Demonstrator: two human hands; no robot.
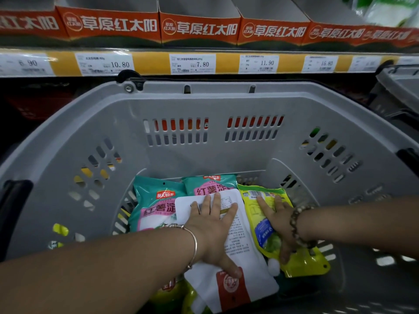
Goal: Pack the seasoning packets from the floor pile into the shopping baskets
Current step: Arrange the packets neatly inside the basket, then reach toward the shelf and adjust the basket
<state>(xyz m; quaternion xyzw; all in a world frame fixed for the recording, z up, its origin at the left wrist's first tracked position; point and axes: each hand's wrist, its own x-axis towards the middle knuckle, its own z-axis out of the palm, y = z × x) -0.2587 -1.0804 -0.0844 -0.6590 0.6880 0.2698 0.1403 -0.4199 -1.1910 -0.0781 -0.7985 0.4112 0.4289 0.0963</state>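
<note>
Inside grey basket (204,159) | left hand (210,225) flat, fingers spread, on white packet (248,257) | right hand (280,223) flat on yellow-green packet (250,210) just beside | two teal packets (152,200) partly beneath the white one | price-tagged shelf (226,63) behind

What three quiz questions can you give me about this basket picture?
1. True or false: the left hand rests flat on the white packet.
2. Which packet does the right hand touch? A teal, B yellow, C red.
3. Fill in: the packets lie inside the grey ____.
Key: 1 true. 2 B, the yellow packet. 3 basket.
</note>
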